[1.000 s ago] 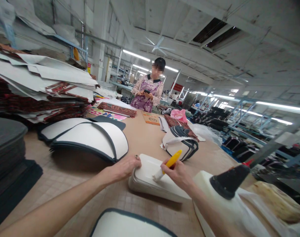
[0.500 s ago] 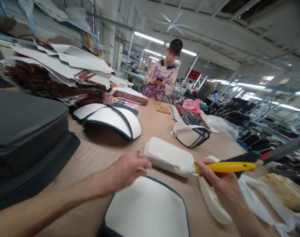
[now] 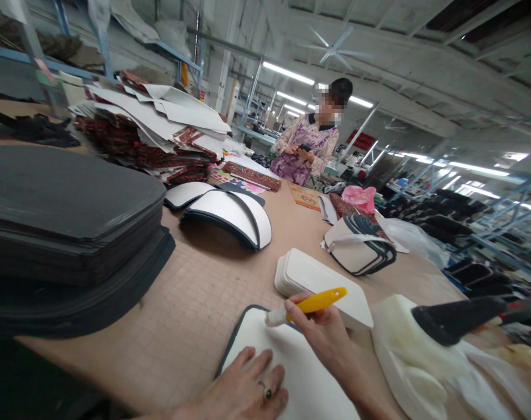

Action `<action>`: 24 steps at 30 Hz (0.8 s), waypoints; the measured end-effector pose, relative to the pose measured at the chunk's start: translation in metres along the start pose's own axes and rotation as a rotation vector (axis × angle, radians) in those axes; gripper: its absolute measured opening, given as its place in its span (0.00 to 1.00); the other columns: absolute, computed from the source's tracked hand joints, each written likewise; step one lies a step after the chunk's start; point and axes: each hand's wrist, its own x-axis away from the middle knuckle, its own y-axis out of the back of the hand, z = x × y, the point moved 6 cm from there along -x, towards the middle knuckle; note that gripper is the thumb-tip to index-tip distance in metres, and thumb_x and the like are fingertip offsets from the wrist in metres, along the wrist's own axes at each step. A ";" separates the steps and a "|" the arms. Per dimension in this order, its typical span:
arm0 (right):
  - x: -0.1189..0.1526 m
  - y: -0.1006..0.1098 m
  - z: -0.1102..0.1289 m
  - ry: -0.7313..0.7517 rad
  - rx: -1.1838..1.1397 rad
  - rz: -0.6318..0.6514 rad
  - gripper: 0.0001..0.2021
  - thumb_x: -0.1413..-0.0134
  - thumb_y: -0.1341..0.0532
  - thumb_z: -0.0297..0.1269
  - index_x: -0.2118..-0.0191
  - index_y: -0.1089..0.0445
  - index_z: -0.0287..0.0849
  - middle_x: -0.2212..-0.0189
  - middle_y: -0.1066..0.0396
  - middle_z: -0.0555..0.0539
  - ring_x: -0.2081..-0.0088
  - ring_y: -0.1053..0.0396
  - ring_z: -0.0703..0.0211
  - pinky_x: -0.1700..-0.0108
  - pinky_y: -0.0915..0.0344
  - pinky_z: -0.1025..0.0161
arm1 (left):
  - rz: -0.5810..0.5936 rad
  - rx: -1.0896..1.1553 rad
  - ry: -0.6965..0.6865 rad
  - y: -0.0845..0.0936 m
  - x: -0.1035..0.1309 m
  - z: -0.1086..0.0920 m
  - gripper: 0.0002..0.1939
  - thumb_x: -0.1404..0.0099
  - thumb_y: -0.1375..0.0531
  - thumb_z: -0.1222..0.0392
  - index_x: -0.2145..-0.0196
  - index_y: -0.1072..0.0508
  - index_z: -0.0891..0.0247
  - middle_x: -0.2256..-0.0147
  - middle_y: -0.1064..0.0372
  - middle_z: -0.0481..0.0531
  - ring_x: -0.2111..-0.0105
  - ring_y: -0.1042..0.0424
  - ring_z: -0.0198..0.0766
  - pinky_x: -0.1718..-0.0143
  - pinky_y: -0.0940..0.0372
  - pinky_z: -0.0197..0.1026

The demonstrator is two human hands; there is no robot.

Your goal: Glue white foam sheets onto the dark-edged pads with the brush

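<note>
My right hand [image 3: 322,332] grips a brush [image 3: 315,301] by its yellow handle. The pale bristle end touches the far edge of a white panel with a dark border [image 3: 304,373]. Flat on that panel, fingers spread, lies my left hand [image 3: 248,385], with a ring on one finger. Just beyond the brush sits a stack of white rounded-corner pieces [image 3: 322,280]. At the right stands a whitish plastic container [image 3: 405,356] with a black-handled tool [image 3: 458,321] resting across its top.
A tall stack of dark sheets [image 3: 73,210] fills the left. Behind it are a pile of white and red-patterned sheets [image 3: 160,122] and curved white panels [image 3: 226,213]. Bundled panels [image 3: 357,245] lie at the right back. A person [image 3: 311,137] stands across the table holding a phone.
The brush moved from the white stack down to the panel's far edge. My left hand came down from above the panel to lie flat on it. The view shifted left.
</note>
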 end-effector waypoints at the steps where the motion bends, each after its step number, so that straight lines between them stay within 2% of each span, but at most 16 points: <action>1: 0.000 0.000 -0.001 0.005 -0.014 -0.006 0.15 0.49 0.41 0.49 0.71 0.31 0.41 0.79 0.35 0.51 0.75 0.40 0.62 0.72 0.43 0.66 | -0.012 -0.023 -0.014 0.000 0.001 -0.002 0.08 0.33 0.47 0.62 0.57 0.33 0.61 0.53 0.33 0.54 0.54 0.36 0.49 0.56 0.40 0.49; 7: 0.001 -0.002 -0.003 -0.005 -0.025 -0.017 0.14 0.49 0.41 0.48 0.72 0.32 0.41 0.82 0.40 0.54 0.77 0.44 0.64 0.74 0.46 0.66 | -0.042 -0.052 -0.030 0.002 0.003 -0.004 0.08 0.33 0.48 0.61 0.58 0.33 0.63 0.56 0.33 0.54 0.56 0.36 0.49 0.58 0.40 0.50; 12: -0.005 -0.025 0.004 0.028 -0.054 0.035 0.14 0.49 0.42 0.47 0.75 0.33 0.41 0.81 0.39 0.53 0.77 0.43 0.64 0.74 0.44 0.67 | 0.097 0.007 0.004 0.001 -0.002 -0.003 0.09 0.34 0.47 0.61 0.57 0.33 0.63 0.65 0.32 0.53 0.66 0.35 0.45 0.63 0.38 0.48; 15: 0.001 -0.019 0.006 0.031 0.025 0.038 0.13 0.51 0.42 0.46 0.75 0.33 0.41 0.81 0.38 0.52 0.78 0.41 0.63 0.74 0.44 0.67 | 0.130 0.026 0.020 0.007 -0.002 -0.003 0.10 0.34 0.47 0.63 0.55 0.35 0.62 0.64 0.33 0.54 0.65 0.36 0.44 0.61 0.39 0.47; 17: 0.013 0.003 -0.004 -0.020 0.119 0.012 0.12 0.51 0.43 0.46 0.75 0.33 0.42 0.81 0.36 0.51 0.78 0.40 0.62 0.75 0.43 0.67 | 0.134 0.049 0.020 0.010 0.000 -0.003 0.09 0.36 0.46 0.63 0.57 0.35 0.63 0.64 0.34 0.54 0.63 0.37 0.45 0.59 0.39 0.47; 21: 0.056 0.079 -0.044 -0.223 0.272 -0.146 0.14 0.57 0.41 0.50 0.76 0.31 0.43 0.82 0.34 0.50 0.78 0.36 0.57 0.78 0.41 0.66 | 0.098 0.083 0.019 0.013 0.003 -0.001 0.06 0.39 0.45 0.67 0.62 0.35 0.66 0.63 0.35 0.55 0.62 0.38 0.44 0.56 0.40 0.47; 23: 0.078 0.109 -0.053 -0.301 0.330 -0.243 0.15 0.62 0.40 0.51 0.78 0.31 0.44 0.84 0.34 0.50 0.79 0.35 0.55 0.79 0.41 0.65 | 0.143 0.119 0.024 0.015 0.004 0.001 0.08 0.42 0.43 0.67 0.63 0.35 0.66 0.63 0.36 0.55 0.62 0.39 0.45 0.58 0.39 0.47; 24: 0.086 0.116 -0.051 -0.302 0.350 -0.299 0.14 0.62 0.40 0.51 0.78 0.30 0.44 0.84 0.34 0.50 0.79 0.35 0.55 0.78 0.41 0.65 | 0.186 0.141 0.041 0.016 0.005 0.003 0.09 0.43 0.42 0.67 0.63 0.35 0.66 0.62 0.36 0.55 0.62 0.38 0.46 0.60 0.39 0.47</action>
